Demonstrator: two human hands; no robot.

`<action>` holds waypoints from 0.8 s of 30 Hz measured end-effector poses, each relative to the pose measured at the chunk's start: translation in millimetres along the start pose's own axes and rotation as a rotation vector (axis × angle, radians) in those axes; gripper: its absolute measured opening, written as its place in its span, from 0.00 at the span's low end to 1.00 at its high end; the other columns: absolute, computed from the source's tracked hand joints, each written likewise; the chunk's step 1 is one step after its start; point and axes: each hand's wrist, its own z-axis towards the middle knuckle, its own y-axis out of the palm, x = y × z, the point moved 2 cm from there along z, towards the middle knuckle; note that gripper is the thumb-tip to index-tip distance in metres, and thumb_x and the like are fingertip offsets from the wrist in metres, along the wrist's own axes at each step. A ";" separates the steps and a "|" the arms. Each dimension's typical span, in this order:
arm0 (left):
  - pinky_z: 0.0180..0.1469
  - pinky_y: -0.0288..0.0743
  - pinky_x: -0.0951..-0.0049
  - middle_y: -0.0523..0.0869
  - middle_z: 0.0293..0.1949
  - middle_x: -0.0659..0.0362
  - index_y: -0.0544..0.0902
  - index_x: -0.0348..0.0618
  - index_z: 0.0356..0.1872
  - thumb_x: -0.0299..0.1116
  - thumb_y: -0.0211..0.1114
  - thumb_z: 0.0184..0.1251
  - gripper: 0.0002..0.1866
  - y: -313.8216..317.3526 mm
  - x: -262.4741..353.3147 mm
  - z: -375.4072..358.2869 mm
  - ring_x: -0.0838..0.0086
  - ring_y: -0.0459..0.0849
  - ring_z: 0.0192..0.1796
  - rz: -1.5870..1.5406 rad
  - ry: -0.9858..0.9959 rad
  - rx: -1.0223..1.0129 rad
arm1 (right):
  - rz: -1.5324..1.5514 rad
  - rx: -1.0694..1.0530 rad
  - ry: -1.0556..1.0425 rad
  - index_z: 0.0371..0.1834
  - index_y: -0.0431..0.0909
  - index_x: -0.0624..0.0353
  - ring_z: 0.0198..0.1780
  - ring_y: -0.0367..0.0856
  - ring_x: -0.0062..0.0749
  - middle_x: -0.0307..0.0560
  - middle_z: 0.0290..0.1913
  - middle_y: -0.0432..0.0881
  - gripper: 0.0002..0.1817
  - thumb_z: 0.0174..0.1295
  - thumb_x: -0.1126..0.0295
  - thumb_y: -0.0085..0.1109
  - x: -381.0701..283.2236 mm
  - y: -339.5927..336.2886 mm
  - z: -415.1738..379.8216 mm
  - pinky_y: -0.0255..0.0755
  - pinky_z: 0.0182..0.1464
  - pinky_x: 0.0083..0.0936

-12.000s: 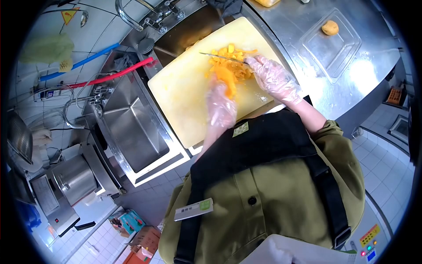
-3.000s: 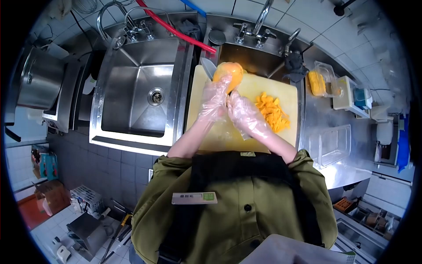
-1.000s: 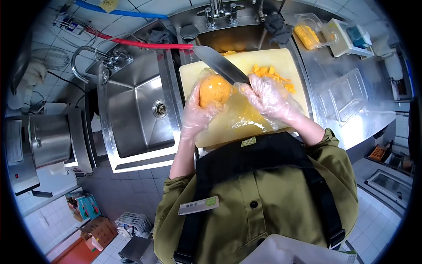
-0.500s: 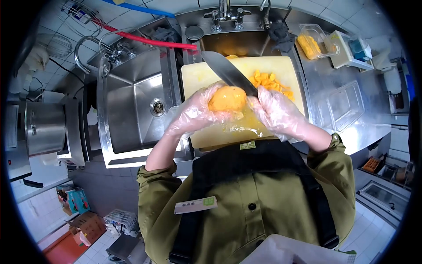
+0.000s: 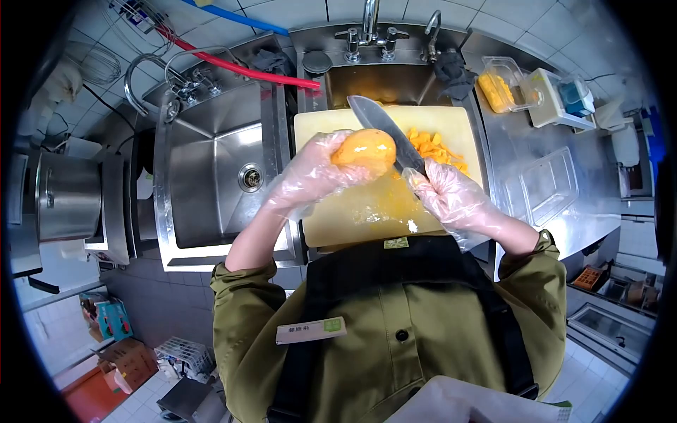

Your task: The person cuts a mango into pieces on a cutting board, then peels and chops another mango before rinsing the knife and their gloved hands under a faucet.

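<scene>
Fingers of the gloved left hand [image 5: 319, 168] are curled round a yellow-orange fruit [image 5: 367, 148], held above the cutting board [image 5: 337, 220]; rightward, a knife [image 5: 381, 120] is gripped in the closed right hand [image 5: 453, 194], near chopped pieces [image 5: 436, 149].

There are two hands, one left hand [image 5: 326, 166] and one right hand [image 5: 453, 196]. I count one knife [image 5: 390, 134], one whole orange fruit [image 5: 367, 149] and one cutting board [image 5: 335, 217]. The cut orange pieces [image 5: 435, 148] make one heap; they overlap, so their exact number I cannot tell. Clear plastic vessels are two: one container [image 5: 520, 84] with yellow food [image 5: 496, 92], and one flat tray [image 5: 550, 187]. The sinks [image 5: 211, 183] are two. Hoses are also two, one red hose [image 5: 240, 69] and one blue hose [image 5: 236, 17]. I see one big metal pot [image 5: 67, 197].
</scene>
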 end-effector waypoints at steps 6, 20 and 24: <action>0.29 0.70 0.83 0.81 0.33 0.63 0.76 0.38 0.43 0.30 0.70 0.45 0.21 5.7 6.0 8.9 0.85 0.76 0.31 0.032 -0.031 -0.010 | 0.033 0.063 0.012 0.34 0.67 0.61 0.26 0.64 0.29 0.42 0.22 0.66 0.06 0.62 0.69 0.46 -5.4 0.2 12.4 0.63 0.33 0.24; 0.42 0.71 0.79 0.79 0.39 0.60 0.74 0.36 0.46 0.30 0.66 0.52 0.20 4.8 -14.1 29.8 0.81 0.77 0.39 -0.030 0.014 0.208 | -0.322 0.108 0.018 0.34 0.64 0.66 0.27 0.73 0.54 0.60 0.20 0.71 0.13 0.60 0.65 0.48 -11.2 5.2 27.9 0.66 0.30 0.41; 0.44 0.74 0.76 0.79 0.40 0.56 0.72 0.33 0.46 0.29 0.62 0.57 0.17 27.5 -47.1 54.4 0.76 0.79 0.40 -0.623 0.278 0.372 | -0.238 0.078 0.019 0.34 0.64 0.63 0.32 0.72 0.57 0.62 0.26 0.72 0.13 0.62 0.62 0.45 -6.3 12.7 42.5 0.64 0.34 0.43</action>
